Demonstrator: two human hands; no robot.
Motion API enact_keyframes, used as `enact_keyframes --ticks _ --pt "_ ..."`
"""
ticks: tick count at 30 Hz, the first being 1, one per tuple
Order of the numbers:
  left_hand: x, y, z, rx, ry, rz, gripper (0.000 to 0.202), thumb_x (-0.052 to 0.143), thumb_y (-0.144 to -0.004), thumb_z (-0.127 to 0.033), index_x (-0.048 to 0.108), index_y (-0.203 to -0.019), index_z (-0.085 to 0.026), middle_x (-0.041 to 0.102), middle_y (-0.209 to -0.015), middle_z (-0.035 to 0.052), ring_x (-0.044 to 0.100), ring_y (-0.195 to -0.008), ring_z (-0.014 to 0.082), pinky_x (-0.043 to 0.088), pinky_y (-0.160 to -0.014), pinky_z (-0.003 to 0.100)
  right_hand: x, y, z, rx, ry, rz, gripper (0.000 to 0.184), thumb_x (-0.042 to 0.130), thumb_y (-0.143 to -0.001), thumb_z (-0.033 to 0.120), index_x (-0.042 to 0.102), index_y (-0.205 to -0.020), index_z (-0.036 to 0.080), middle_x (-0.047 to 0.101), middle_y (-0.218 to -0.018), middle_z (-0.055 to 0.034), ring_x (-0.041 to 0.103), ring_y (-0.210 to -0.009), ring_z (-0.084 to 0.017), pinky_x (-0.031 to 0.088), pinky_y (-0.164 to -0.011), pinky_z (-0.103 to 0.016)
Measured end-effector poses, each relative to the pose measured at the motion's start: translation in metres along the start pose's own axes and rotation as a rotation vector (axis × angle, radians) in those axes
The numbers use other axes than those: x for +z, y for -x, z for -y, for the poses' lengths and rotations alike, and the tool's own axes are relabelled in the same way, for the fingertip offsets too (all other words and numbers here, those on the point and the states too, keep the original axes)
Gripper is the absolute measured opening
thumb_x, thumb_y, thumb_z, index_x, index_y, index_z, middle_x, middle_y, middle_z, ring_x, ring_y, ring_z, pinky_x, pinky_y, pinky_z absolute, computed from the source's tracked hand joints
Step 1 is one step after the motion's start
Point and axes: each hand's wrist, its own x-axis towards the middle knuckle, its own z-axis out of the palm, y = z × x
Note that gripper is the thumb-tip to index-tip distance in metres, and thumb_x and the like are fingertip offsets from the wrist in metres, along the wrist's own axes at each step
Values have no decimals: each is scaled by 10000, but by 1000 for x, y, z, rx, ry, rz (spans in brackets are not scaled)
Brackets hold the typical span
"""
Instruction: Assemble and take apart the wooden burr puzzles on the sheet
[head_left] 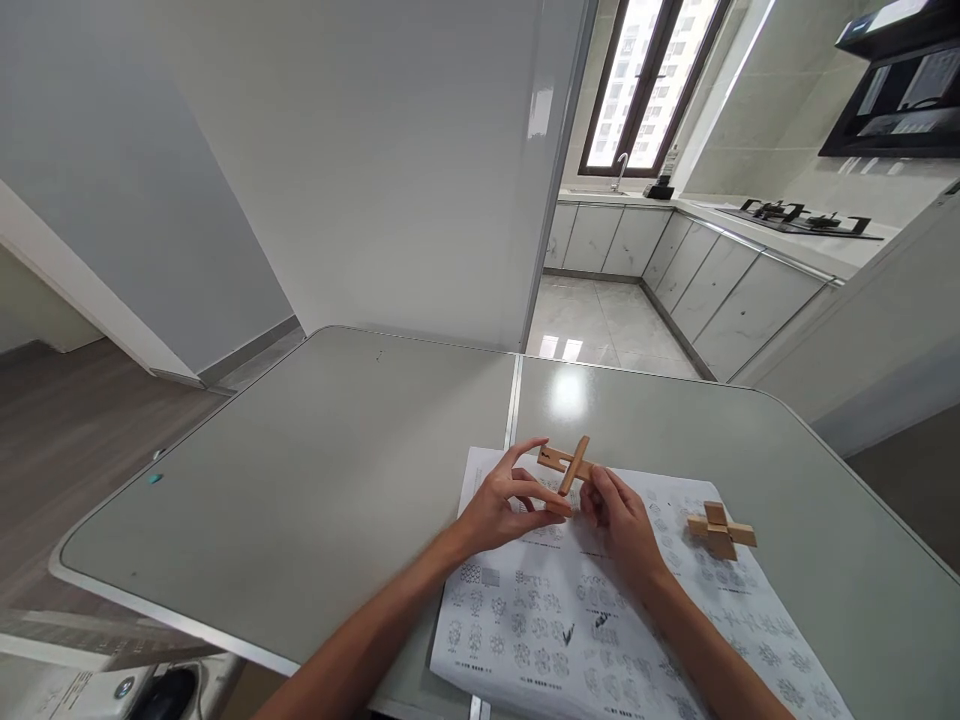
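Observation:
Both my hands hold a pair of crossed wooden puzzle pieces point(568, 463) just above a printed sheet of diagrams point(600, 610). My left hand point(504, 505) pinches the lower end of one stick with thumb and fingers. My right hand point(619, 520) is closed on the other side of the same pieces. To the right on the sheet lies a second, assembled wooden cross puzzle point(720, 530), untouched and a hand's width from my right hand.
The sheet lies on a grey folding table point(300, 480) with a metal seam down its middle. A small blue mark point(154, 478) sits near the table's left edge. A white wall panel stands behind the table; a kitchen with counters opens at the back right.

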Motion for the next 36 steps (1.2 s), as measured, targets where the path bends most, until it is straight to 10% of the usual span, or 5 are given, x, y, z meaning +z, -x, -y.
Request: enact_keyframes --ticks 6,13,36 --pt "-5 -2 -3 -68 -21 -62 221 782 -908 -415 825 -1040 -244 588 -1472 122 671 -1230 291 656 -784 333 -4 -4 1 10 -70 -105 478 581 -985 637 573 -734 230 517 -655 15 407 -507 -132 334 -449 -285" --pt "-17 -7 11 -294 -210 -268 346 612 -996 -502 753 -1047 -190 774 -921 52 717 -779 184 564 -666 276 -5 -5 -1 20 -138 -141 433 668 -936 619 585 -764 230 542 -680 23 432 -507 -121 353 -428 -269" --pt "-23 -3 19 -252 -739 -177 288 556 -1054 -412 770 -981 -234 772 -948 31 661 -912 221 443 -903 383 -2 0 2 23 -12 -31 496 600 -977 646 552 -728 220 505 -650 15 393 -557 -132 328 -498 -265"
